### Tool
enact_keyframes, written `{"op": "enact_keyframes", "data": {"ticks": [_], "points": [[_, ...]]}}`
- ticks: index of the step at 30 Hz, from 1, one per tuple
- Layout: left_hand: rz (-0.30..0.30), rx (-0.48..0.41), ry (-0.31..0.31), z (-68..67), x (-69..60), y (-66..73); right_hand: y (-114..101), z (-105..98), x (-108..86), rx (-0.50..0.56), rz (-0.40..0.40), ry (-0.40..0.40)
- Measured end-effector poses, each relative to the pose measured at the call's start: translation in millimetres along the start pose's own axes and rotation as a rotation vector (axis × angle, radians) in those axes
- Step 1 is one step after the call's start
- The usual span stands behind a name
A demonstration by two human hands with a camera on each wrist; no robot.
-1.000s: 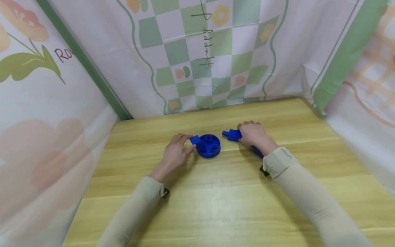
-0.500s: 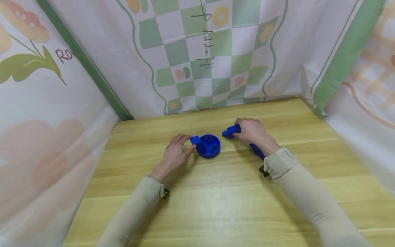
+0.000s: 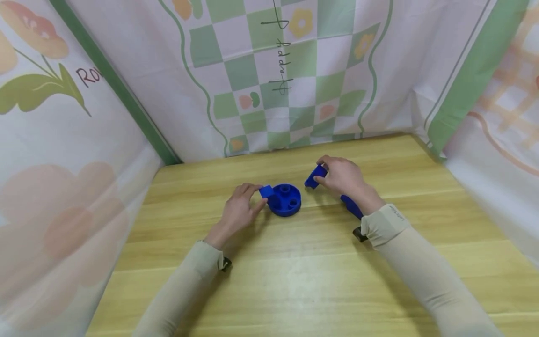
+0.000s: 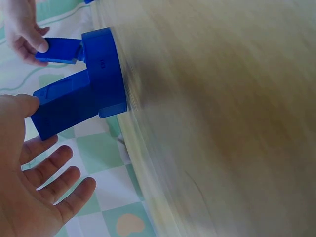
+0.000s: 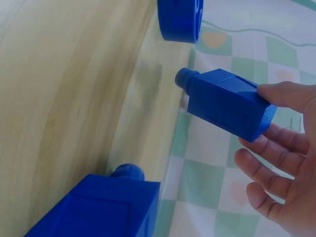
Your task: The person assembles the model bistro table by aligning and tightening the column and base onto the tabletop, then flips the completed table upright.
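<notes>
My left hand [image 3: 240,206] pinches the outer end of a blue rectangular block [image 3: 266,191] between thumb and index finger. The block stands up from the left part of a round blue base [image 3: 288,211] with raised ring sockets; its lower end is hidden. My right hand [image 3: 345,177] pinches a second blue block [image 5: 227,103] by one end, thumb on one side and fingers on the other. Its round knobbed peg [image 5: 185,80] points away from the hand, apart from the base. Under my right wrist is a third blue block [image 3: 352,207] with a similar knob, partly hidden.
All of this is on a wood-grain table [image 3: 294,276]. Fabric printed with green checks [image 3: 294,93] hangs along its back edge, and more printed cloth hangs at left and right.
My right hand has tilted the second block so that its knob swings downward, and the fingers have shifted to its end. The left hand, its block and the base have stayed put.
</notes>
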State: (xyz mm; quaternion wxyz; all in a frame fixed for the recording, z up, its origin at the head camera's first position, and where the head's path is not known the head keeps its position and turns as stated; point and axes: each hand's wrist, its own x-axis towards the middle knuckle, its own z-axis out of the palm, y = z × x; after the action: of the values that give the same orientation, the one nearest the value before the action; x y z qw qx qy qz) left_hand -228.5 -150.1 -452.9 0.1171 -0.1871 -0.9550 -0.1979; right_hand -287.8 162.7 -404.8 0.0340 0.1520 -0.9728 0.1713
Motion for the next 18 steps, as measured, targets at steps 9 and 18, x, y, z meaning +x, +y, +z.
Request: {"op": "enact_keyframes", "data": {"ticks": [9, 18], "points": [[0.015, 0.001, 0.008, -0.6, 1.1, -0.5, -12.7, -8.2, -4.4, 0.034, -0.04, 0.004], [0.015, -0.008, 0.002, -1.6, 0.3, -0.4, -21.0, -13.5, -7.2, 0.022, -0.091, 0.0]]}}
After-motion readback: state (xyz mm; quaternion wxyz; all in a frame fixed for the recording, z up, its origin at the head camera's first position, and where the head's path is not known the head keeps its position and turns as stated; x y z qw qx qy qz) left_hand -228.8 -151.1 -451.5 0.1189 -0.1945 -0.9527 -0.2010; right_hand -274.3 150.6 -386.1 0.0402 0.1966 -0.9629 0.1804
